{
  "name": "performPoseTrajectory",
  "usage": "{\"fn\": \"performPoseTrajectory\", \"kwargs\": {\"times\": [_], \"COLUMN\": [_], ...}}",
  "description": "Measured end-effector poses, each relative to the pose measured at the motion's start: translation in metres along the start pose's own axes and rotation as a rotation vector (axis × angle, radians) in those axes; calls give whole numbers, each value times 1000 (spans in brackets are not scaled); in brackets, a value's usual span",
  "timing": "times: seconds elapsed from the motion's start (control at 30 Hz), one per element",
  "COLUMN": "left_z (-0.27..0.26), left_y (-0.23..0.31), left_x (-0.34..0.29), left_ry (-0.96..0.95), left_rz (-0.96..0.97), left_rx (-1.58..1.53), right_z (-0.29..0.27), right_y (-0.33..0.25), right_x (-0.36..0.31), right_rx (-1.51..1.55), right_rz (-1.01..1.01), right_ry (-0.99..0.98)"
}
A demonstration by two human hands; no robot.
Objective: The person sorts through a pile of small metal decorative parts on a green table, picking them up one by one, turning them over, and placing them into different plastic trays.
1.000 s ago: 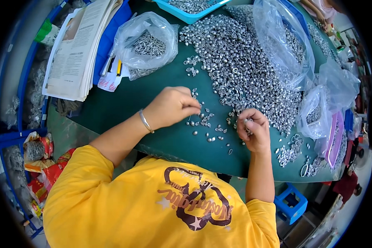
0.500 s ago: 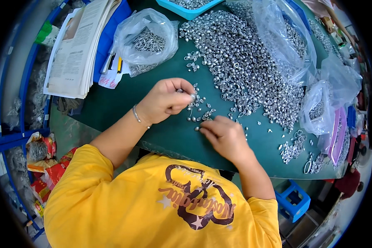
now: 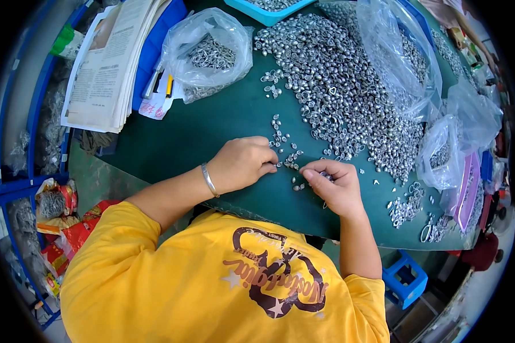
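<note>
Small silver-grey metal pieces, rounded and teardrop-like, lie in a loose line (image 3: 280,137) on the green tabletop (image 3: 212,126). At the near end of that line my left hand (image 3: 245,163) is closed, palm down, its thumb and finger pressed together beside a small piece. What sits inside its curled fingers is hidden. My right hand (image 3: 336,184), a little to the right, is half turned up with thumb and forefinger pinched. Silver metal pieces (image 3: 326,176) show in its curled fingers. Two or three more pieces (image 3: 297,186) lie between the hands.
A big heap of the same pieces (image 3: 349,91) spreads beyond my right hand. Plastic bags of metal parts (image 3: 209,54) (image 3: 440,143) stand around it. Newspapers (image 3: 106,63) lie on a blue bin at left. Small ring-like parts (image 3: 406,206) lie right; a blue stool (image 3: 405,279) stands below.
My left hand has come down from above the line of pieces to its near end. My right hand has lifted off the tabletop and turned, and pieces now show in it.
</note>
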State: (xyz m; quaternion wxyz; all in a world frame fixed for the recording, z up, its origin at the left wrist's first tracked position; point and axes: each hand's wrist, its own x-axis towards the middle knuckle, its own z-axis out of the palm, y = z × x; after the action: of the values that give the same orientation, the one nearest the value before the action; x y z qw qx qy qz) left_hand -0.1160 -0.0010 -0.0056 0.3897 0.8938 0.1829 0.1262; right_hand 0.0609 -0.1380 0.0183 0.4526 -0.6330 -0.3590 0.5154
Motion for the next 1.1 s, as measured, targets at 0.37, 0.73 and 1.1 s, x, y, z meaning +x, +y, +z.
{"fn": "performPoseTrajectory", "kwargs": {"times": [0.37,0.73,1.1], "left_z": [-21,-10,29], "left_y": [-16,0,59], "left_x": [-1,21,69], "left_ry": [-58,166,391], "left_rz": [-545,-636,309], "left_rx": [-1802,-2052,-331], "right_z": [13,6,43], "right_y": [7,12,-18], "right_x": [-15,-3,42], "right_rx": [-853,865,1585], "right_rz": [-486,74,66], "right_ry": [113,-103,461]}}
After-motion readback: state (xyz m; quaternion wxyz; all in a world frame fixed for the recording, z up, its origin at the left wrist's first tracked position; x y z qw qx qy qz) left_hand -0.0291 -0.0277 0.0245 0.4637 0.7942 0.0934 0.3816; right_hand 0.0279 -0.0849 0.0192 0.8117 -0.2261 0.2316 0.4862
